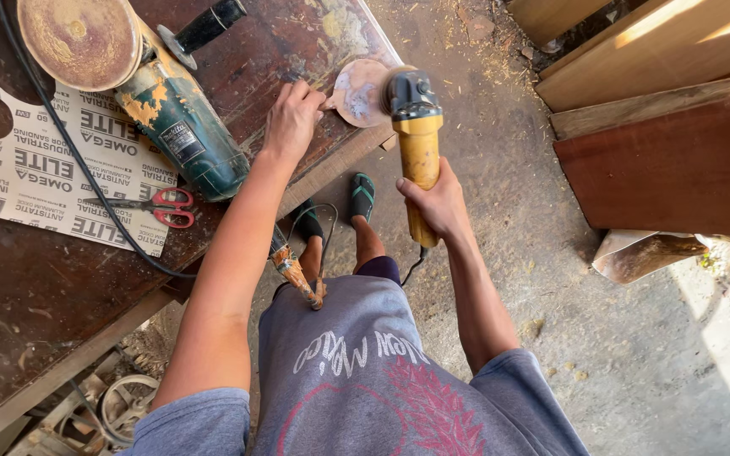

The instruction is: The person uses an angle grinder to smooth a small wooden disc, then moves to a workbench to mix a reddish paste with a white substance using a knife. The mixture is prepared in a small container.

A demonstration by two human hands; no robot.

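Two hands work at one yellow angle grinder (420, 160), which hangs just off the workbench's (35, 295) near corner, over the sawdust-strewn floor (551, 279). The right hand (439, 203) is wrapped tight round the grinder's yellow body, with the black head pointing away from the person. The left hand (293, 118) rests at the bench edge beside the grinder, its fingers pinched together at the rim of the worn round sanding disc (356, 91) mounted on the grinder's head.

Further from the grinder, on the bench top, lies a bigger green sander (183, 118) with a dusty round pad and a black side handle. Beyond it, red-handled scissors (166, 207) lie on a sheet of sandpaper (44, 169) turned printed side up, crossed by a black cable (69, 143). On the grinder's other side, wooden boards (669, 101) are stacked across the floor.
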